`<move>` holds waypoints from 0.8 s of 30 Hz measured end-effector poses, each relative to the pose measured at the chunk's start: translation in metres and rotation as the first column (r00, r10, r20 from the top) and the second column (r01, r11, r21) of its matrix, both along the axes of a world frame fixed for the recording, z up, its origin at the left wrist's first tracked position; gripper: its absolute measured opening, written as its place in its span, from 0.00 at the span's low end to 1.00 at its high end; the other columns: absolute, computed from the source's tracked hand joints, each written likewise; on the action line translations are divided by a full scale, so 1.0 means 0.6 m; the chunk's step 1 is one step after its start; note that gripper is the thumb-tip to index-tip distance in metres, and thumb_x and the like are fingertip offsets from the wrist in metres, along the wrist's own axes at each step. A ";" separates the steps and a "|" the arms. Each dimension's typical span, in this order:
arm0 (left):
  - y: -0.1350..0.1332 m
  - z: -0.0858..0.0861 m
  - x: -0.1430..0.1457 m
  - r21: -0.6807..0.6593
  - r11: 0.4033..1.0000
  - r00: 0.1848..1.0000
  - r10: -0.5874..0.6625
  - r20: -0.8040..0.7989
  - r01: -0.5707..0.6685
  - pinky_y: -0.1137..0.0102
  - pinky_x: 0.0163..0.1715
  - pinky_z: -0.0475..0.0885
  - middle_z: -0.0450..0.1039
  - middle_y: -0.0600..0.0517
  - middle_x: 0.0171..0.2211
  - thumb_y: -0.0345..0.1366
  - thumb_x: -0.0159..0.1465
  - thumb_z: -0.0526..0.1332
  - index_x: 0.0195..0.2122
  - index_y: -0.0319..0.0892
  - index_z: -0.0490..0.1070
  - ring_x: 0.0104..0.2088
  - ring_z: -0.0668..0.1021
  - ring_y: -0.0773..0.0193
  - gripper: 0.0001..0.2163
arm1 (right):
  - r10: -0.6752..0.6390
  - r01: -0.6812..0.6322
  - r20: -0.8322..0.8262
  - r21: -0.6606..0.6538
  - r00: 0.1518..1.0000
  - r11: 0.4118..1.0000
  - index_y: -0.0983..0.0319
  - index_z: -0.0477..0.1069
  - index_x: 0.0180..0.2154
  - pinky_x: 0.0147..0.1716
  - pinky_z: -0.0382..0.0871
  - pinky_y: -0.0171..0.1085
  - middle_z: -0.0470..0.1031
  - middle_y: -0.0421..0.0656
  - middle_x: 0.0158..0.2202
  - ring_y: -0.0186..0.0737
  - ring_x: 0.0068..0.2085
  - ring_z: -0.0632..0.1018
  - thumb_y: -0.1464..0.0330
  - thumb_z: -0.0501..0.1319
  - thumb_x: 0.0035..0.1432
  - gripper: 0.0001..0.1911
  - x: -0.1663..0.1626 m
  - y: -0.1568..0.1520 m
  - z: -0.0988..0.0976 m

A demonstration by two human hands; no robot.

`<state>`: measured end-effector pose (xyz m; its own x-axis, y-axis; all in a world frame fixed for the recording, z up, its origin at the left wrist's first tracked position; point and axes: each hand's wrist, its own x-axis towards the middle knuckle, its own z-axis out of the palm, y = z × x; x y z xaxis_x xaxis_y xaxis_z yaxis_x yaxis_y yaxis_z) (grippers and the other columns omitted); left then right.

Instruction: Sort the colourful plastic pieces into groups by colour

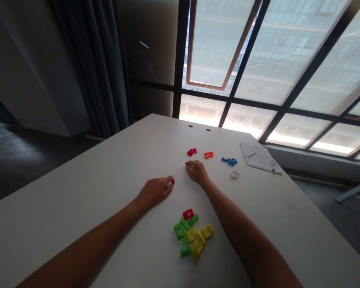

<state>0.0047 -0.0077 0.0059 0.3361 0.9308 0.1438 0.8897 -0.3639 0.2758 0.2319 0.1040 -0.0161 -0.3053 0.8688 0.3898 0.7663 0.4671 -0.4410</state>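
Note:
My left hand [156, 189] rests low over the white table [120, 204], its thumb and index finger curled toward each other in a loop. No object shows between them. Farther out, my right hand [196, 171] is closed with its fingers pointing left, and nothing is visible in it. Just beyond it lie small red pieces [192, 152]. Between my forearms is a loose group of green pieces [179, 231], yellow pieces [199, 241] and a red square piece [188, 214] with a hole. Neither hand touches these.
Orange pieces [209, 155], blue pieces [229, 161] and white pieces [235, 174] lie beyond and right of my right hand. A sheet of paper [255, 154] with pens is near the table's right edge. Large windows [258, 72] and a dark curtain [99, 68] stand behind.

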 end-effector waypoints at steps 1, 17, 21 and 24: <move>0.000 -0.001 0.000 0.002 1.000 1.000 0.001 0.002 -0.001 0.69 0.33 0.64 0.81 0.54 0.35 0.42 0.70 0.54 0.46 0.52 0.73 0.33 0.79 0.60 0.10 | 0.072 -0.073 -0.037 -0.012 0.997 0.997 0.58 0.81 0.45 0.55 0.67 0.42 0.83 0.45 0.45 0.45 0.49 0.79 0.70 0.59 0.64 0.13 0.007 -0.017 -0.002; -0.007 0.005 0.008 0.045 0.999 0.999 0.027 -0.033 -0.025 0.69 0.31 0.64 0.81 0.53 0.36 0.42 0.70 0.53 0.47 0.51 0.74 0.31 0.79 0.61 0.11 | 0.545 -0.545 -0.004 -0.030 0.838 0.838 0.51 0.76 0.58 0.60 0.59 0.52 0.80 0.44 0.55 0.47 0.56 0.74 0.63 0.54 0.73 0.18 0.101 -0.274 0.034; -0.006 0.002 0.006 0.055 0.998 0.999 0.021 -0.029 -0.019 0.69 0.32 0.64 0.81 0.53 0.37 0.42 0.70 0.53 0.47 0.51 0.73 0.32 0.79 0.61 0.11 | 0.375 -0.373 0.026 -0.063 0.927 0.926 0.48 0.74 0.60 0.61 0.57 0.54 0.78 0.42 0.58 0.48 0.58 0.72 0.62 0.48 0.76 0.21 0.105 -0.258 0.028; -0.005 -0.001 0.006 0.056 0.998 1.000 0.020 -0.023 -0.019 0.69 0.31 0.64 0.81 0.53 0.37 0.41 0.70 0.54 0.46 0.51 0.73 0.32 0.79 0.60 0.10 | 0.293 -0.292 -0.018 -0.135 0.956 0.947 0.48 0.75 0.59 0.61 0.57 0.55 0.77 0.40 0.59 0.49 0.60 0.71 0.60 0.41 0.77 0.26 0.123 -0.236 0.026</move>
